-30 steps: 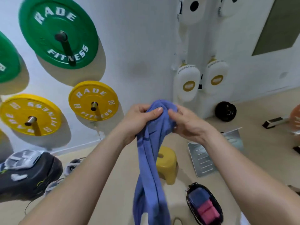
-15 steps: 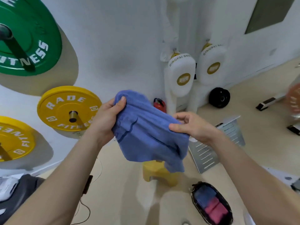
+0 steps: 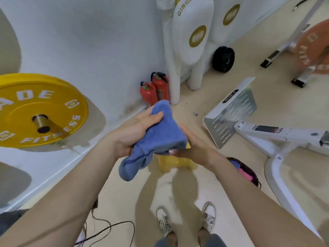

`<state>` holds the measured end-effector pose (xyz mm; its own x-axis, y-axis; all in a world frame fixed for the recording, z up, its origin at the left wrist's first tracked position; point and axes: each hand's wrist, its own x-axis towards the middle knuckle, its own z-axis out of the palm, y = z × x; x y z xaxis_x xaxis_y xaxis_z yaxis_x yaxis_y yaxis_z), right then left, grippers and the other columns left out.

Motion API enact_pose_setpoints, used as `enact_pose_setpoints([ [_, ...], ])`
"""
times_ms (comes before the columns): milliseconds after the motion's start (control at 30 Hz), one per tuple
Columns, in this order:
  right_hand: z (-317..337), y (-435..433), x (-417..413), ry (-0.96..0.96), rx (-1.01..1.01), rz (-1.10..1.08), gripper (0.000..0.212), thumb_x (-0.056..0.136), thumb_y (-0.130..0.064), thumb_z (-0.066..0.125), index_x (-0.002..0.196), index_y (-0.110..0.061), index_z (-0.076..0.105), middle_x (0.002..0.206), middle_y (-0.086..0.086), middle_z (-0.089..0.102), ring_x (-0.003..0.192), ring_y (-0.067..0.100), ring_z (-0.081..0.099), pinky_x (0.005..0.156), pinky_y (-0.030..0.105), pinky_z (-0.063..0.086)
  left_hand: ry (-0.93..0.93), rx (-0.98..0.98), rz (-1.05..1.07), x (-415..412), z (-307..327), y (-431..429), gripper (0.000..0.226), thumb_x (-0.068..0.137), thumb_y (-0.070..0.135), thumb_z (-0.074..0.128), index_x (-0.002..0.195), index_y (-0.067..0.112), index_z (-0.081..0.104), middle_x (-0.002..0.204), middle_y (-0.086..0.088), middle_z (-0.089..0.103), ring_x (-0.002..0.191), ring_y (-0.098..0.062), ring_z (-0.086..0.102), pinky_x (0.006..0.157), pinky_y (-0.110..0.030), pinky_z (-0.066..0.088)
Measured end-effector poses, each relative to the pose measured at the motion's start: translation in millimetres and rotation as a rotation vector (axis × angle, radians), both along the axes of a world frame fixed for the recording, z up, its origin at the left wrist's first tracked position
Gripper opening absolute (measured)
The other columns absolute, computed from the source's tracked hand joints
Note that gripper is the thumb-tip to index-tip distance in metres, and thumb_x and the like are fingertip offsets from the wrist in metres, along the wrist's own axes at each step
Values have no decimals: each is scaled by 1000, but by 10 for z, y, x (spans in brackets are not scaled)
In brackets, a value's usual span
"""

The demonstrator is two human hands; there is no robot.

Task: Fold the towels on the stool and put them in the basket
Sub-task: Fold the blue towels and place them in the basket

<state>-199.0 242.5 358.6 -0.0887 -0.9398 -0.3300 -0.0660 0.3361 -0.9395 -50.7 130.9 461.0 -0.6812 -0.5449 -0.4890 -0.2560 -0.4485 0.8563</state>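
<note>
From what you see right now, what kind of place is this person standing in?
Most likely a gym or fitness room. A yellow weight plate marked "FITNESS" hangs on a wall peg, white boxing pads hang in the corner, and an orange plate sits loaded on a machine at the right.

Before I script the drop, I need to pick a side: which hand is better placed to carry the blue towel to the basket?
Probably the right hand: the basket lies on the floor under that forearm, while the left hand, gripping the blue towel, would have to cross over.
</note>
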Motion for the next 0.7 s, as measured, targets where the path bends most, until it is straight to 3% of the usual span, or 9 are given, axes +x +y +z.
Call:
enact_pose_setpoints([
  [100, -205, -126, 209, 75, 72, -49, 23, 79, -12, 75, 100, -10, 66, 92, 6, 70, 86, 11, 59, 80, 28, 51, 77, 67, -38, -35, -158, -100, 16, 97, 21, 46, 99, 16, 61, 76, 4, 72, 71, -5, 68, 63, -17, 54],
  [133, -318, -105, 193, 110, 108, -50, 20, 78, -16, 76, 93, -6, 67, 88, 9, 70, 83, 15, 60, 79, 34, 51, 124, 86, -21, -37, -187, -156, 16, 96, 21, 47, 100, 14, 60, 76, 4, 71, 71, -6, 67, 63, -17, 54],
  [233, -615, 158, -6, 61, 228, 6, 10, 82, -9, 72, 79, -3, 65, 77, 6, 60, 77, 12, 51, 70, 27, 44, 239, 170, 34, 24, -379, -372, 33, 94, 31, 50, 122, 13, 53, 100, -6, 66, 92, -16, 66, 81, -27, 56],
  [367, -951, 571, -387, 55, 447, 135, 33, 84, -9, 68, 56, -26, 61, 66, -7, 51, 68, 9, 44, 65, 21, 33, 265, 285, 208, 180, -865, -611, 36, 83, 37, 50, 107, 16, 65, 88, -4, 70, 80, -14, 70, 67, -25, 58],
  [433, -1219, 683, -611, 95, 527, 206, 31, 84, -9, 65, 60, -28, 66, 66, -12, 55, 69, 3, 48, 66, 18, 35, 198, 296, 275, 241, -1246, -744, 36, 85, 40, 49, 99, 16, 72, 91, -3, 72, 81, -12, 71, 65, -23, 57],
  [500, -1573, 656, -829, 158, 572, 159, 8, 78, -18, 67, 79, -10, 67, 75, -1, 56, 77, 9, 50, 72, 27, 36, 77, 271, 347, 312, -1802, -901, 39, 94, 43, 44, 112, 15, 65, 99, -3, 70, 84, -12, 71, 66, -22, 57],
  [533, -1826, 617, -961, 177, 580, 94, 28, 73, -25, 68, 86, -1, 62, 77, 5, 55, 78, 13, 48, 73, 31, 36, 18, 245, 382, 338, -2128, -964, 38, 97, 44, 42, 116, 16, 60, 98, -3, 70, 82, -11, 71, 64, -23, 58],
  [600, -2318, 450, -1193, 255, 608, -1, 33, 67, -30, 64, 85, -1, 61, 74, 8, 55, 72, 15, 48, 70, 34, 37, -74, 170, 434, 374, -2824, -1047, 30, 98, 42, 44, 113, 20, 58, 91, -1, 70, 75, -10, 71, 58, -23, 57],
  [700, -3131, 18, -1455, 423, 547, -47, 11, 78, -15, 57, 77, -6, 63, 65, 2, 56, 63, 14, 48, 64, 30, 39, -169, -9, 498, 321, -3914, -1177, 16, 101, 30, 41, 95, 26, 56, 78, 4, 67, 64, -6, 67, 50, -21, 53],
])
